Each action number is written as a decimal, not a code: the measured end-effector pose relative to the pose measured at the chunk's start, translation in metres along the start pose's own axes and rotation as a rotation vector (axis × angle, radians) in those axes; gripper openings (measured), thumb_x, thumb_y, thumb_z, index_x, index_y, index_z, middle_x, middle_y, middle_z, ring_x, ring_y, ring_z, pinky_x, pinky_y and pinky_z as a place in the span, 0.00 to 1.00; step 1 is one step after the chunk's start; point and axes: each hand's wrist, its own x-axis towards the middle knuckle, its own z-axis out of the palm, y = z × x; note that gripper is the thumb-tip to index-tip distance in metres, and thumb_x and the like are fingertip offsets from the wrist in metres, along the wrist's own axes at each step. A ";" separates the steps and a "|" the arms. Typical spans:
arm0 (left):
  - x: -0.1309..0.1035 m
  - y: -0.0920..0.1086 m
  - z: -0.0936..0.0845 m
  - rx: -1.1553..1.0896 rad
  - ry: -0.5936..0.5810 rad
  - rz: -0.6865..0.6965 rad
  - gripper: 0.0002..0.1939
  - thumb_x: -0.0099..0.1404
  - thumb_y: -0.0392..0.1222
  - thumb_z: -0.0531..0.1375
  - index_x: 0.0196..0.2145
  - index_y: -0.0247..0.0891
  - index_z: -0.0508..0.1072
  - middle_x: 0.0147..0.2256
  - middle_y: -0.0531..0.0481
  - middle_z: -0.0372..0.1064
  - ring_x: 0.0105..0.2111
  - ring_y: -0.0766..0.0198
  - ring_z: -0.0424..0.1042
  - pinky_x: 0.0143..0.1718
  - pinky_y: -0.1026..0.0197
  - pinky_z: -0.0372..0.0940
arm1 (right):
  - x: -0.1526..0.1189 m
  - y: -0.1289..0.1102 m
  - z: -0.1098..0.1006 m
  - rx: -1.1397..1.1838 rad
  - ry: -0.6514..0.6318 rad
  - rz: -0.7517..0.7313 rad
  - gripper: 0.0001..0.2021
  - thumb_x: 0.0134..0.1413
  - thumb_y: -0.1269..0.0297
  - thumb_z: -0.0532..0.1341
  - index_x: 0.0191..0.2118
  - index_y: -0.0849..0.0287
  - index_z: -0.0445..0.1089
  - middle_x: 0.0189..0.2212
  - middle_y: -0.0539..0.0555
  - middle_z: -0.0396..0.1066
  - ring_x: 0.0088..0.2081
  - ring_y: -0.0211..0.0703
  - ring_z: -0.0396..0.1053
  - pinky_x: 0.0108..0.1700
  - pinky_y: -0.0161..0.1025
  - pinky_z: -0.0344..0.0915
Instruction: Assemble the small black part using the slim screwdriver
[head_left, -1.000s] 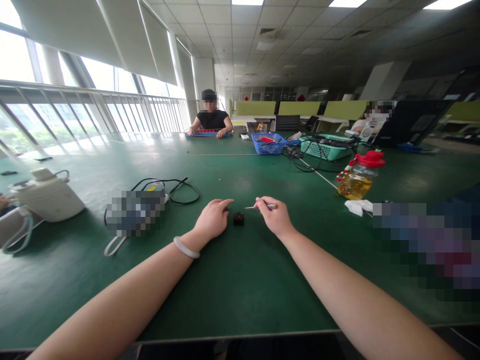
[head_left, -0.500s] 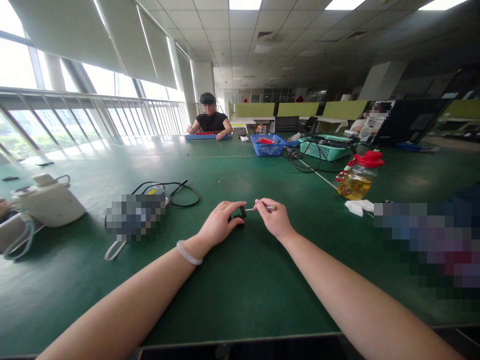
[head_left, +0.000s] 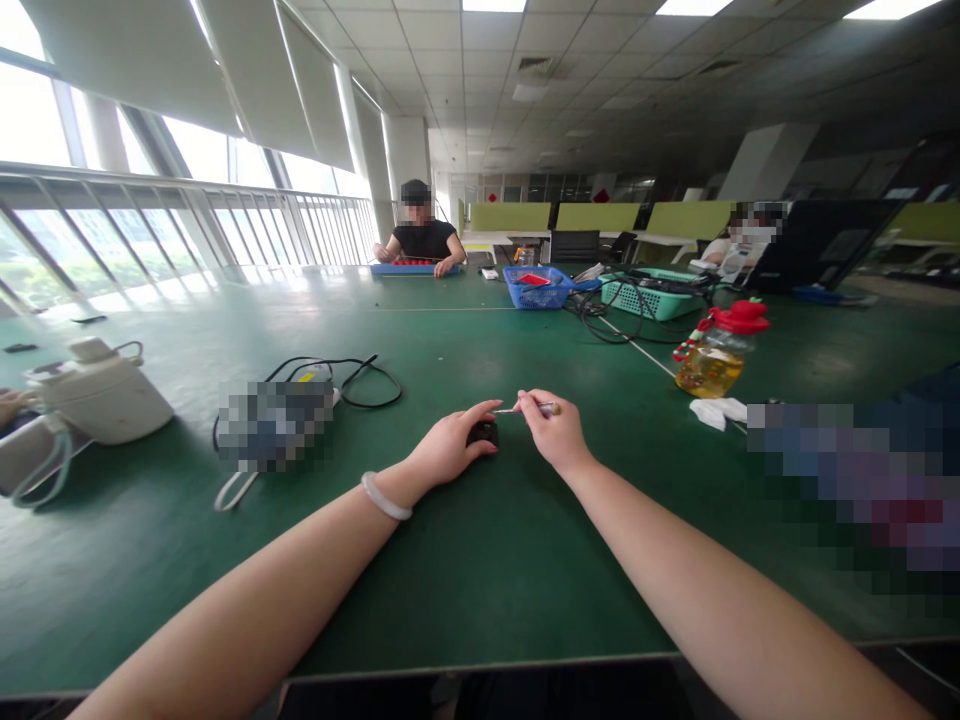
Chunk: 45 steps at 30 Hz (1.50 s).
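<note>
My left hand [head_left: 448, 447], with a pale bangle at its wrist, is closed around a small black part [head_left: 484, 432] on the green table [head_left: 487, 580]. Thumb and fingers grip its sides, and its exact kind is too small to make out. My right hand [head_left: 555, 432] pinches a slim screwdriver [head_left: 551, 408] with a thin metal shaft and a brownish handle end. The shaft points left, its tip by my left fingertips at the top of the black part. Whether the tip touches the part I cannot tell.
Left are a blurred-out device [head_left: 274, 425] with a black cable and a white container [head_left: 101, 395]. A red-lidded bottle [head_left: 716, 355] and tissue [head_left: 716, 413] lie right. Farther back are blue [head_left: 536, 290] and green baskets [head_left: 649, 297], tangled cables and a person [head_left: 424, 240] with a blue tray.
The black part has turned from standing up to lying lower under my left fingers. The screwdriver has risen slightly with my right hand and now meets the part's upper edge area.
</note>
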 end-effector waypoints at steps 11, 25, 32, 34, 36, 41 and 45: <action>0.002 -0.005 -0.002 -0.105 0.006 -0.033 0.33 0.57 0.37 0.63 0.59 0.46 0.58 0.47 0.50 0.72 0.48 0.57 0.71 0.53 0.53 0.63 | -0.002 -0.007 -0.003 -0.016 0.044 -0.044 0.20 0.61 0.55 0.51 0.22 0.57 0.69 0.17 0.49 0.65 0.22 0.38 0.63 0.27 0.34 0.55; 0.003 -0.001 -0.004 0.059 0.002 0.056 0.25 0.62 0.40 0.60 0.57 0.44 0.63 0.51 0.46 0.67 0.49 0.55 0.67 0.53 0.53 0.62 | -0.002 -0.010 -0.002 0.012 -0.005 -0.085 0.19 0.61 0.57 0.52 0.23 0.57 0.68 0.20 0.50 0.68 0.25 0.39 0.65 0.30 0.34 0.58; 0.001 -0.003 -0.003 0.042 0.046 0.058 0.27 0.62 0.37 0.59 0.58 0.46 0.60 0.49 0.47 0.66 0.48 0.58 0.67 0.52 0.54 0.63 | -0.003 -0.024 -0.009 0.009 0.006 -0.131 0.15 0.60 0.59 0.54 0.26 0.57 0.71 0.25 0.53 0.72 0.30 0.42 0.69 0.34 0.37 0.61; 0.001 -0.005 -0.002 0.011 0.056 0.033 0.33 0.60 0.37 0.61 0.61 0.46 0.55 0.48 0.47 0.67 0.47 0.57 0.68 0.52 0.53 0.63 | -0.003 -0.033 -0.015 0.008 -0.008 -0.187 0.14 0.59 0.59 0.55 0.27 0.57 0.72 0.26 0.54 0.72 0.30 0.42 0.69 0.34 0.37 0.62; 0.001 -0.007 -0.001 -0.036 0.057 -0.003 0.40 0.58 0.38 0.63 0.63 0.48 0.48 0.48 0.48 0.68 0.46 0.58 0.69 0.51 0.53 0.64 | -0.002 -0.043 -0.024 0.055 -0.014 -0.227 0.12 0.58 0.59 0.57 0.29 0.57 0.73 0.26 0.54 0.71 0.30 0.42 0.68 0.33 0.38 0.62; -0.001 -0.006 -0.002 -0.125 0.058 -0.090 0.50 0.57 0.39 0.64 0.65 0.49 0.35 0.47 0.49 0.70 0.44 0.58 0.71 0.51 0.51 0.64 | 0.009 -0.076 -0.062 0.614 0.102 -0.232 0.11 0.58 0.60 0.57 0.29 0.56 0.73 0.21 0.49 0.66 0.22 0.37 0.62 0.22 0.35 0.58; -0.001 -0.004 -0.003 -0.126 0.028 -0.108 0.50 0.57 0.40 0.64 0.65 0.49 0.34 0.47 0.49 0.70 0.45 0.57 0.71 0.51 0.51 0.63 | 0.022 -0.096 -0.083 0.876 0.064 -0.344 0.14 0.58 0.58 0.57 0.25 0.56 0.73 0.19 0.49 0.64 0.21 0.36 0.60 0.22 0.36 0.57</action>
